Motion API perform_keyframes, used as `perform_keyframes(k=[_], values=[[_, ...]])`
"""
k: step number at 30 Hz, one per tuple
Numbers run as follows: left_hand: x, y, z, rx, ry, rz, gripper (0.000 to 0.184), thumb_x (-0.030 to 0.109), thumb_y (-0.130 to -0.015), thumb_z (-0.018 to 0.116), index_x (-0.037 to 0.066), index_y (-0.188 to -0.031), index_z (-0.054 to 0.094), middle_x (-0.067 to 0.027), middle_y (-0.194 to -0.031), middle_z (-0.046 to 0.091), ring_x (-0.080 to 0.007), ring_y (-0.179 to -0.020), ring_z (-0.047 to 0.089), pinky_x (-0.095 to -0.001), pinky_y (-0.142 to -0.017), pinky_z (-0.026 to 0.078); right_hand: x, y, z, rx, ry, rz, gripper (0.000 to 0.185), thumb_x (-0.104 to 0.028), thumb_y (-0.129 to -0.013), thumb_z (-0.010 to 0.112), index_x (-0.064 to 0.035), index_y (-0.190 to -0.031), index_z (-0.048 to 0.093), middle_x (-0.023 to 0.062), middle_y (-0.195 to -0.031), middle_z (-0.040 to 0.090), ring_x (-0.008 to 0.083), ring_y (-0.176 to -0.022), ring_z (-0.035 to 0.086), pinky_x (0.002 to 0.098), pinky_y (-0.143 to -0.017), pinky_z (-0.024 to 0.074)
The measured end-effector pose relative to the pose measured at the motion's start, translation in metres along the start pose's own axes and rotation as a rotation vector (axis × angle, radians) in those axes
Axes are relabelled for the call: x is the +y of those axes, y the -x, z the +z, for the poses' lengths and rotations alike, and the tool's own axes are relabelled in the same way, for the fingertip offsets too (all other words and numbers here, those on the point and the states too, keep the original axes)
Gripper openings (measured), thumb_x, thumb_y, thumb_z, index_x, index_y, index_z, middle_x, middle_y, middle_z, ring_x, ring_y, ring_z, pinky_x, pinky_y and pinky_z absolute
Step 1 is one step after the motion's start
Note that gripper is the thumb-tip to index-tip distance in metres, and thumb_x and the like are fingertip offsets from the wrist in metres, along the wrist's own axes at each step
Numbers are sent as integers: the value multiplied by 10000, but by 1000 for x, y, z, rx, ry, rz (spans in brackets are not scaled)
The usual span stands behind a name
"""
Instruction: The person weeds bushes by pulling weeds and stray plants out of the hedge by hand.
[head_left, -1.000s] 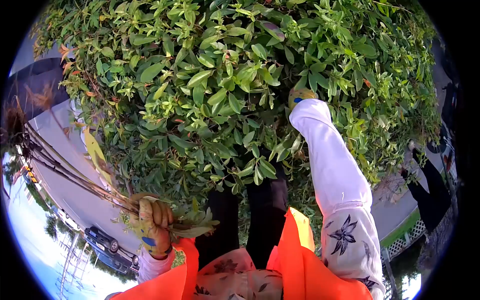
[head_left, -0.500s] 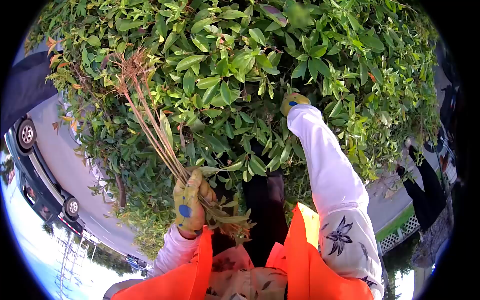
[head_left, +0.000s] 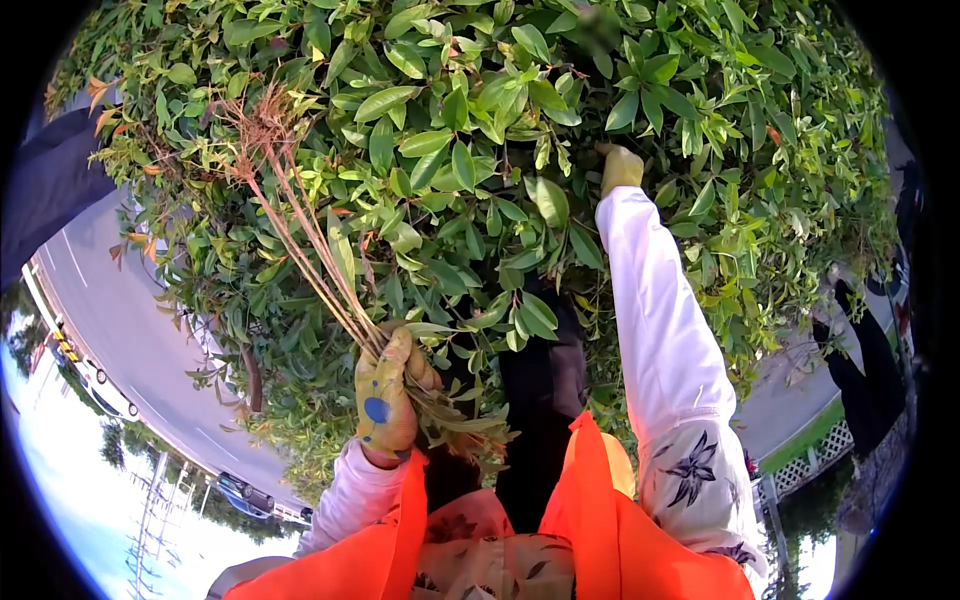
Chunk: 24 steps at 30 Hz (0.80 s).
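Holding stems in one hand, reaching into the shrub with the other

My left hand (head_left: 388, 392) is wrapped around a bundle of stems (head_left: 335, 298), gripping near their leafy end (head_left: 465, 430). My right hand (head_left: 622, 170), ahead and to the right of it, is partly sunk in the shrub (head_left: 430, 150); leaves hide the fingers, so from here I can't tell whether it grips anything.

I read this step as the left holding while the right works among the leaves. The next move, I'd judge, calls for a firm left hold and a clearer view of the right fingers.

The stems' long axis slants forward and leftward from the left hand; their reddish-brown, branching end (head_left: 265, 135) points away from me, the leafy end juts out rightward and slightly back.
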<state>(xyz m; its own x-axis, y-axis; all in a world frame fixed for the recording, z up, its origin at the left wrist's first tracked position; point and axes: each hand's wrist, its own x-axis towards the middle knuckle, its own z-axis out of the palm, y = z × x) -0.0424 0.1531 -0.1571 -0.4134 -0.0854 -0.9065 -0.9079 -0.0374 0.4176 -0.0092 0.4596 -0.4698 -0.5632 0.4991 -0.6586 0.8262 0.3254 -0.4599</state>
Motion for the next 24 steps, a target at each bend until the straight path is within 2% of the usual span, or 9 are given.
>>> perform_keyframes(k=[2,5,7,8,10,13,16,18,24], values=[[-2,-1,-2,4,0,-2,208,253,-936,500,45,-944,487,25,-572,330,-105,-503,360,-265,-491,374,-8,1,-5,246,-1230,493,330,-284,-883,518,-31,-1040,659,95,-794,666,189,-702,626,324,-610,507],[0,-3,-5,-8,23,-19,221,244,-931,502,31,-990,487,23,-582,341,-106,-503,360,-272,-495,380,-31,36,8,316,-1010,333,278,-264,-862,576,-34,-984,672,67,-780,640,161,-615,549,317,-532,459],[-1,-5,-10,-11,19,-3,223,238,-928,507,28,-999,486,23,-585,345,-107,-505,363,-274,-498,383,-71,60,-1,301,-1037,698,235,-222,-844,616,-16,-931,686,51,-731,611,157,-539,481,310,-498,402],[-1,-8,-13,-10,10,15,226,232,-924,511,25,-1009,484,23,-588,350,-108,-506,366,-276,-501,387,-60,59,6,292,-1131,496,195,-208,-847,618,-20,-829,667,16,-643,553,133,-494,435,278,-457,358],[-3,-12,-18,49,13,0,231,236,-918,519,22,-998,485,18,-589,361,-107,-509,374,-275,-505,392,-124,96,-47,-55,-1280,240,205,-210,-855,608,-43,-736,618,-33,-564,464,87,-462,378,238,-439,311],[-8,-13,-22,6,-29,-7,265,259,-907,549,15,-1004,516,-2,-616,433,-114,-541,447,-269,-528,438,-157,103,-60,201,-986,191,217,-246,-865,617,-67,-745,589,-57,-549,397,50,-469,332,217,-428,279],[-3,-10,-14,-48,53,14,250,245,-920,535,17,-1020,513,0,-629,431,-111,-539,439,-265,-529,436,-127,65,-18,361,-20,-18,232,-225,-875,578,-17,-951,647,102,-867,683,254,-732,669,331,-600,500],[0,-11,-12,-55,92,-3,239,233,-920,536,20,-1025,514,0,-635,429,-112,-538,439,-262,-525,432,-123,62,16,208,377,94,248,-217,-851,594,-10,-965,667,167,-937,675,331,-916,650,385,-742,518],[2,-16,-27,-7,37,-59,239,235,-923,527,19,-1024,519,10,-614,399,-107,-519,417,-261,-509,412,-21,45,79,-149,757,-55,198,-218,-781,639,-31,-826,688,160,-867,677,324,-840,657,396,-694,519]])
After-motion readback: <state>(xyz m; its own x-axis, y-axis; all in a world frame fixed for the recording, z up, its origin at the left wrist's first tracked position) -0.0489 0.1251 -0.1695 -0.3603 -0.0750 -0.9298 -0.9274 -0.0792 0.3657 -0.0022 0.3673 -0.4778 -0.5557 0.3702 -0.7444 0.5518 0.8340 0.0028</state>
